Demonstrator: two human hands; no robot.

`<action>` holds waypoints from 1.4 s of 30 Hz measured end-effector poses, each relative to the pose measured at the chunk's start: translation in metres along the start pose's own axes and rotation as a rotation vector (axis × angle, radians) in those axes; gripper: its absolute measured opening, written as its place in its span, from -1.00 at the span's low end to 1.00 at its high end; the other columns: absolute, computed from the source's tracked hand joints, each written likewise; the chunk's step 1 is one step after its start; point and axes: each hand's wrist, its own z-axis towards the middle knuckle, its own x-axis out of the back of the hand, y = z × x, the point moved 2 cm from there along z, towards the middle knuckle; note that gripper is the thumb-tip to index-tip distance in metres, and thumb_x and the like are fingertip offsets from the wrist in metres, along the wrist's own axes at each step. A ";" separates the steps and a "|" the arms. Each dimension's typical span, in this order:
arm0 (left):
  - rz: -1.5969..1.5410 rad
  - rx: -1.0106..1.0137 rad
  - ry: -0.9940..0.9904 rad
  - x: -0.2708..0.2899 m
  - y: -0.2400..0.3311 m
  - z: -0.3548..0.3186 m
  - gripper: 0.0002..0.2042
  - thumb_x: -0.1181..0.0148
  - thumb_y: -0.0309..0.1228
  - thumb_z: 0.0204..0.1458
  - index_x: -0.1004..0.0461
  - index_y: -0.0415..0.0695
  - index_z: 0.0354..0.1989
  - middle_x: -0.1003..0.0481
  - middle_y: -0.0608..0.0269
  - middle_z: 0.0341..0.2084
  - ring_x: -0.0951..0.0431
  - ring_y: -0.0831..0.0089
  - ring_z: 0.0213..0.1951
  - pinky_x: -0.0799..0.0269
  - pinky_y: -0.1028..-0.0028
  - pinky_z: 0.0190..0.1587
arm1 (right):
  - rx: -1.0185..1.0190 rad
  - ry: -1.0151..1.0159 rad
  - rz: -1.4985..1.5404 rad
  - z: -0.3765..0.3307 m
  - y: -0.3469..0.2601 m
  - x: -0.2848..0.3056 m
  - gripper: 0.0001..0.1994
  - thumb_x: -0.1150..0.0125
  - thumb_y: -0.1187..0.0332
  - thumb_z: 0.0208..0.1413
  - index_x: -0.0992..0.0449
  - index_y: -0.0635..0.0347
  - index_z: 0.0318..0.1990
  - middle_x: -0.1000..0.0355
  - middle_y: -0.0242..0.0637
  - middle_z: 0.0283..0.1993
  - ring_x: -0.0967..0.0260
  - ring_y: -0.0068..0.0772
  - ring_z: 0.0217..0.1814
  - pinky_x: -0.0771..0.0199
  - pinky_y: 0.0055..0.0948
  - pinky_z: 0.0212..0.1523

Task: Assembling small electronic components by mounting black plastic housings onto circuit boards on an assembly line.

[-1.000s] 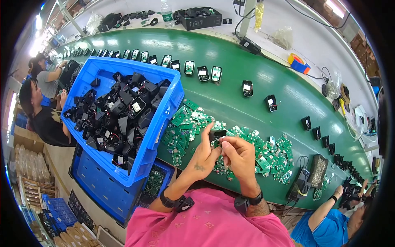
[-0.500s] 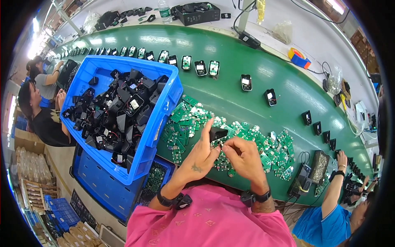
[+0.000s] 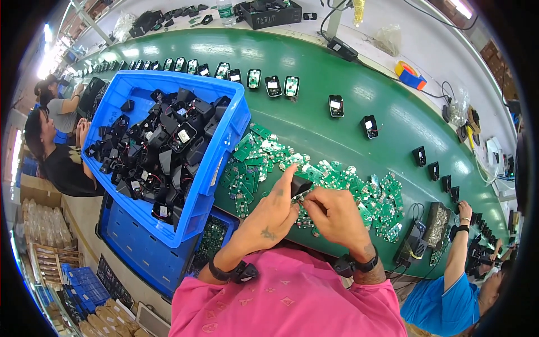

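My left hand is closed around a small black plastic housing, with its index finger stretched up along the side. My right hand is pinched against the near edge of that housing; whatever sits between its fingertips is hidden. Beneath and around both hands spreads a heap of green circuit boards. To the left, a blue plastic crate is piled with black housings, some showing thin red wires.
Along the green table runs a curved row of black housings, some with boards inside. A grey power unit and a box of small metal parts stand at right. A co-worker's arm reaches in there; other people sit at left.
The black housing has tilted in my left hand, and less of its near side shows. My right hand has turned slightly, still pinched beside it. The co-worker's hand at right shifted a little.
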 end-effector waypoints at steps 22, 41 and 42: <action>-0.542 0.165 0.173 -0.017 -0.045 -0.006 -0.38 -0.25 -0.70 -0.01 -0.24 -0.16 0.27 -0.49 0.21 -0.16 -0.53 0.57 -0.27 -0.46 0.61 -0.32 | -0.021 0.309 0.340 -0.016 0.020 -0.043 -0.87 -0.27 0.44 0.17 -0.53 0.36 -0.29 -0.51 -0.25 -0.53 -0.49 -0.53 -0.56 -0.43 -0.49 -0.53; -0.222 -0.129 0.459 -0.020 -0.033 0.003 -0.41 -0.02 -0.67 0.10 -0.22 -0.17 0.37 -0.51 0.05 -0.08 -0.52 0.51 -0.29 -0.47 0.52 -0.21 | -0.084 0.313 0.137 -0.009 0.017 -0.026 -0.79 -0.22 0.37 0.19 -0.52 0.34 -0.41 -0.37 -0.29 -0.61 -0.25 -0.50 -0.60 -0.20 -0.42 -0.56; -0.294 -0.105 0.450 -0.020 -0.032 0.003 -0.42 -0.01 -0.67 0.12 -0.20 -0.18 0.38 -0.52 0.08 -0.08 -0.52 0.53 -0.28 -0.47 0.53 -0.20 | -0.109 0.341 0.183 -0.009 0.019 -0.026 -0.78 -0.24 0.37 0.17 -0.52 0.36 -0.43 -0.33 -0.37 -0.65 -0.16 -0.67 -0.61 -0.12 -0.49 -0.59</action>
